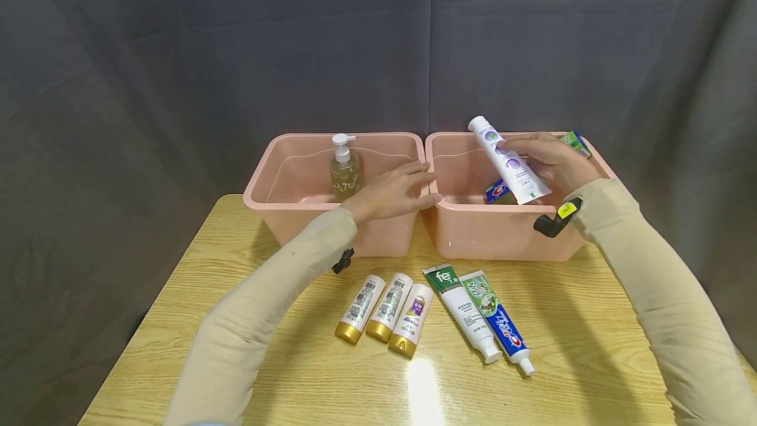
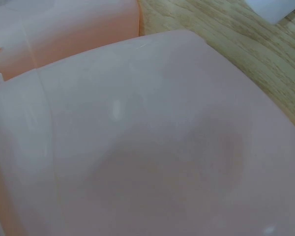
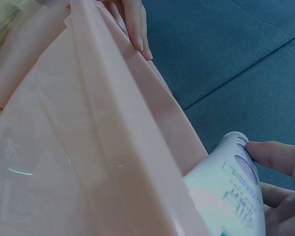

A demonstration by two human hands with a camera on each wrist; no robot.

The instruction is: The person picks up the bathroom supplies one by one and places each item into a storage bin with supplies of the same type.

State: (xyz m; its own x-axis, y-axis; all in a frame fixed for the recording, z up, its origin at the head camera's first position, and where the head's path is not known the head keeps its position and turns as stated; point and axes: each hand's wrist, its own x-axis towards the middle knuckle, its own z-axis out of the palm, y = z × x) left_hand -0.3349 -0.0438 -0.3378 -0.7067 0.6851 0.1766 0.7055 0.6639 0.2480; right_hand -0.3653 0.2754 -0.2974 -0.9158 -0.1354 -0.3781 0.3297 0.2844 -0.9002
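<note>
My right hand point(image 1: 550, 158) grips a white toothpaste tube point(image 1: 507, 162) with purple marks, tilted over the right pink bin point(image 1: 503, 234). In the right wrist view, a finger and thumb lie along the tube point(image 3: 228, 196). My left hand point(image 1: 393, 192) rests at the adjoining rims of the two bins, its fingers pointing right and holding no loose item. The left pink bin point(image 1: 284, 192) holds a pump bottle point(image 1: 345, 173) with a white top. Inside the right bin lie a blue box point(image 1: 497, 191), partly hidden, and a green-and-blue box point(image 1: 575, 143) near the back right corner.
On the wooden table point(image 1: 319, 386) in front lie three white tubes with gold caps point(image 1: 389, 307), a green-and-white toothpaste tube point(image 1: 464, 311) and a green-and-blue toothpaste tube point(image 1: 498, 321). A dark curtain point(image 1: 355, 38) hangs behind the bins.
</note>
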